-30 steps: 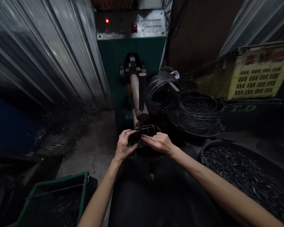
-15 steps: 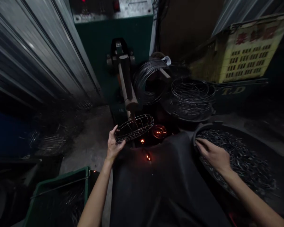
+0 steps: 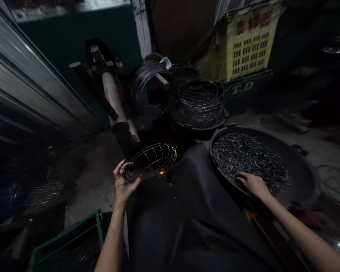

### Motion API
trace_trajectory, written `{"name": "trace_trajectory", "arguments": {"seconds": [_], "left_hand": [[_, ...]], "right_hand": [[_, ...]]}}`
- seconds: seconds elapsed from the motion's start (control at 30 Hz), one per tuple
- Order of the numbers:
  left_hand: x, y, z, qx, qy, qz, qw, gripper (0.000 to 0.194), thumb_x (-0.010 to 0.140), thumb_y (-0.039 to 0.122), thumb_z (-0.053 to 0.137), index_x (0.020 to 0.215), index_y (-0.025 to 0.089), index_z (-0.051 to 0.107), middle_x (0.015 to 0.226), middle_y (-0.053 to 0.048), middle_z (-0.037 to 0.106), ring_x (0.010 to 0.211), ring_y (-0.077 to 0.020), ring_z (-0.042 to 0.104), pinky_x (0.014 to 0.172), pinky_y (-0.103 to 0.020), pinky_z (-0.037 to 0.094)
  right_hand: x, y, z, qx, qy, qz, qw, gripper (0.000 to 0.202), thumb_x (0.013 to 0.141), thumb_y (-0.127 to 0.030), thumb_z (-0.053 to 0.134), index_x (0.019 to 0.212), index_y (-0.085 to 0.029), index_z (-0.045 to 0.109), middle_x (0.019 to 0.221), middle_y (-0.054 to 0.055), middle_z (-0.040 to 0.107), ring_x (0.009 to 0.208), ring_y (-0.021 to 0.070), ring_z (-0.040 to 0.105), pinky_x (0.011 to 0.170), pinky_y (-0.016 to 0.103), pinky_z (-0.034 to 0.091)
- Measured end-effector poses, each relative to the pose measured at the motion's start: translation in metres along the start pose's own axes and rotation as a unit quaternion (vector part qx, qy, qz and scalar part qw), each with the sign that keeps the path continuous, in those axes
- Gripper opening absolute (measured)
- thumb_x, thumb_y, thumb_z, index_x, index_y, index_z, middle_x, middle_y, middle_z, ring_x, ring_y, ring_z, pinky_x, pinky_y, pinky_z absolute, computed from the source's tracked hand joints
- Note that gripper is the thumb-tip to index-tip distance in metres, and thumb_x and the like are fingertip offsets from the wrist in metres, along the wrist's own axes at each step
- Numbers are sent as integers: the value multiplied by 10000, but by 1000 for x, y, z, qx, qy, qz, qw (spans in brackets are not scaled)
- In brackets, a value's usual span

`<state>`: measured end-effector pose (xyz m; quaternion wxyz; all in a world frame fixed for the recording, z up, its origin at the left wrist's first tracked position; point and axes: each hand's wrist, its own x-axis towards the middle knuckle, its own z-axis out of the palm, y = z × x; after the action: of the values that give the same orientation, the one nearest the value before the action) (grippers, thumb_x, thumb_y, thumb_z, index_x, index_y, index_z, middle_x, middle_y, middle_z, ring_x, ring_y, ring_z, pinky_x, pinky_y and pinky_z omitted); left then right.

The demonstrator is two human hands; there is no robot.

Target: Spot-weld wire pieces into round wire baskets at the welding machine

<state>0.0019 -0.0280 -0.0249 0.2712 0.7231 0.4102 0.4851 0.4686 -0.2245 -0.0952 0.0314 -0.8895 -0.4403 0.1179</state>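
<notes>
My left hand (image 3: 124,185) grips the near-left rim of a shallow round wire basket (image 3: 154,160), thumb in front and fingers behind. The basket is tilted and sits just below the tip of the welding machine's arm (image 3: 116,105). An orange spark (image 3: 161,172) glows at its lower edge. Over on the right, my right hand (image 3: 253,185) reaches into a wide dark pan (image 3: 303,177). Its fingers are curled down at small bent metal pieces (image 3: 246,158). Whatever lies between the fingertips is hidden.
Behind the basket stands the green machine body (image 3: 65,49). Wire coils (image 3: 150,75) hang beside it, and another wire bundle (image 3: 201,102) lies in a basin. A yellow crate (image 3: 249,49) stands at the back right, a green crate (image 3: 96,223) at lower left. Dark cloth (image 3: 198,211) covers my lap.
The view has swung right. My left hand and the basket have come away from the welding tip, and the sparks have dwindled. My right hand has moved from the pan's rim into the metal pieces.
</notes>
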Motion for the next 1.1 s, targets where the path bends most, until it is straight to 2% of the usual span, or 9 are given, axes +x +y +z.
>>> {"name": "trace_trajectory", "arguments": {"seconds": [0.07, 0.17, 0.33, 0.47, 0.6, 0.7, 0.8, 0.93, 1.1], "left_hand": [[1, 3, -3, 13, -1, -13, 1000, 779, 660, 223, 757, 1313, 230, 331, 1134, -85, 571, 1052, -199, 601, 946, -389, 485], [1, 8, -6, 61, -22, -33, 997, 681, 677, 246, 743, 1277, 217, 423, 1146, -86, 596, 1068, -209, 600, 958, -385, 481], [7, 21, -3, 84, -64, -29, 994, 591, 692, 257, 721, 1234, 202, 491, 1148, -82, 606, 1059, -212, 605, 953, -372, 488], [13, 30, 2, 90, -82, -18, 992, 559, 690, 236, 715, 1210, 210, 509, 1126, -70, 601, 1019, -202, 612, 934, -367, 498], [16, 35, 2, 75, -83, 6, 994, 522, 674, 208, 715, 1164, 201, 537, 1180, -85, 532, 1002, -192, 599, 876, -336, 527], [17, 39, 3, 94, -91, 6, 991, 528, 676, 189, 707, 1174, 204, 532, 1115, -66, 550, 959, -180, 603, 873, -337, 523], [20, 43, 7, 114, -110, 7, 987, 523, 690, 185, 694, 1186, 212, 532, 1080, -55, 558, 994, -191, 593, 892, -342, 512], [23, 50, 10, 126, -133, 17, 983, 527, 699, 166, 671, 1201, 216, 523, 1131, -67, 528, 1070, -207, 566, 931, -347, 493], [25, 56, 10, 139, -164, 26, 976, 545, 716, 156, 641, 1236, 235, 498, 1162, -74, 495, 1097, -227, 548, 949, -378, 484]], "right_hand": [[-6, 7, -5, 2, 17, 25, 1000, 310, 782, -283, 515, 1016, -183, 693, 808, 112, 723, 704, 289, 666, 676, 364, 483], [-16, 1, -27, 73, 88, 20, 993, 299, 812, -378, 530, 974, -189, 696, 858, 142, 719, 706, 294, 666, 675, 390, 485], [-34, -74, -64, 258, 181, -86, 945, 370, 804, -510, 550, 1019, -244, 691, 989, 83, 708, 849, 234, 665, 764, 360, 492], [-37, -127, -35, 361, 58, -119, 923, 474, 749, -505, 579, 1131, -232, 647, 885, 45, 720, 769, 210, 673, 747, 357, 517], [-29, -130, 5, 472, -10, -35, 881, 473, 703, -572, 589, 931, -171, 695, 858, 86, 715, 649, 190, 654, 581, 309, 521], [-28, -131, 4, 460, -27, -48, 886, 466, 703, -562, 610, 925, -163, 702, 722, 56, 692, 541, 148, 595, 502, 268, 479], [-35, -154, -23, 441, -50, -96, 891, 451, 731, -522, 618, 997, -164, 684, 565, -8, 611, 428, 113, 506, 431, 241, 420], [-46, -212, -72, 458, -51, -214, 861, 295, 771, -468, 633, 887, -199, 668, 673, -14, 649, 424, 95, 506, 444, 236, 431], [-38, -276, -102, 291, -6, -461, 838, 210, 873, -379, 561, 903, -212, 685, 865, 13, 720, 736, 150, 663, 656, 251, 485]]}}
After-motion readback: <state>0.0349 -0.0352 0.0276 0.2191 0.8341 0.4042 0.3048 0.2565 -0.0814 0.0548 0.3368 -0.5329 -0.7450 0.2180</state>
